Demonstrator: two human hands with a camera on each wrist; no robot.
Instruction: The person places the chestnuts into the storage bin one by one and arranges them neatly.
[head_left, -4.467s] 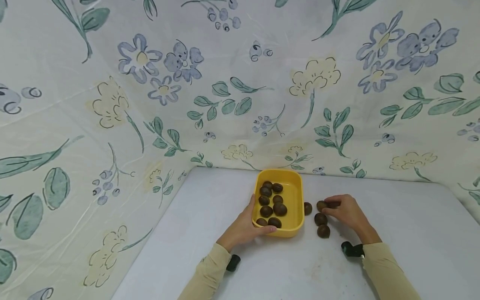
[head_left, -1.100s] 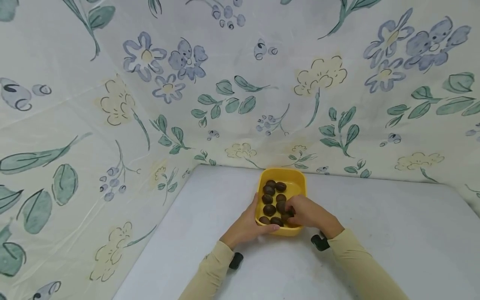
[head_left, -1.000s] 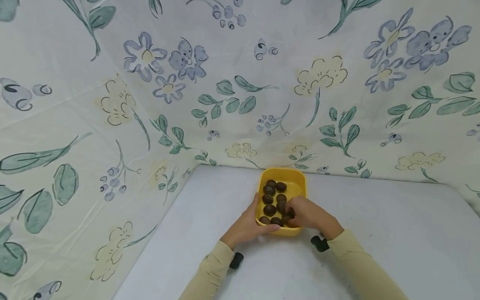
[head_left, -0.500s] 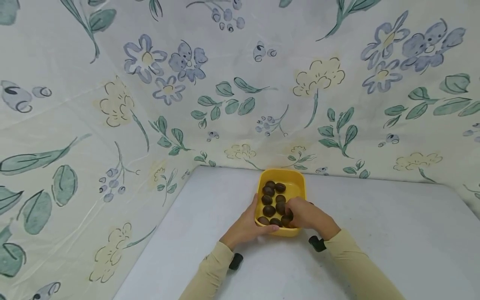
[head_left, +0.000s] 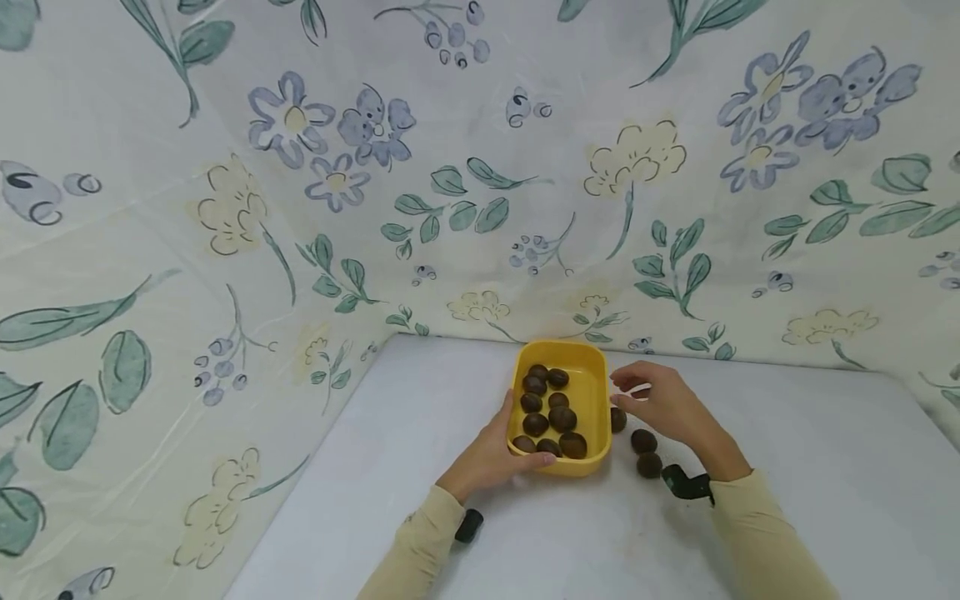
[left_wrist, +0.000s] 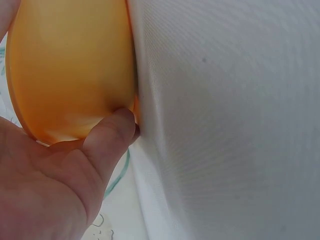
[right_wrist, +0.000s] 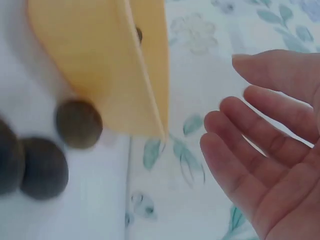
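A yellow plastic box (head_left: 587,392) holds several dark brown, round, fruit-like balls (head_left: 562,418); their exact kind is unclear. My left hand (head_left: 489,450) grips the box at its near left corner, thumb along the front wall; up close in the left wrist view, the fingers (left_wrist: 112,135) press against the yellow wall near the table. My right hand (head_left: 663,402) hovers just beyond the box's right rim, its fingers spread and gently bent around nothing. Below it, a brown ball (head_left: 618,419) sits against the box's right side, and two more balls (head_left: 643,441) lie nearby on the table.
The white table (head_left: 600,533) ends at a floral cloth (head_left: 465,250) that rises behind it and on the left. Close to the far edge stands the box. A dark wrist strap piece (head_left: 686,483) hangs under the right forearm.
The right hand took a ball from the table and put it in the box's near right corner. It has now let go and lifted out to the right. The left hand keeps its grip.
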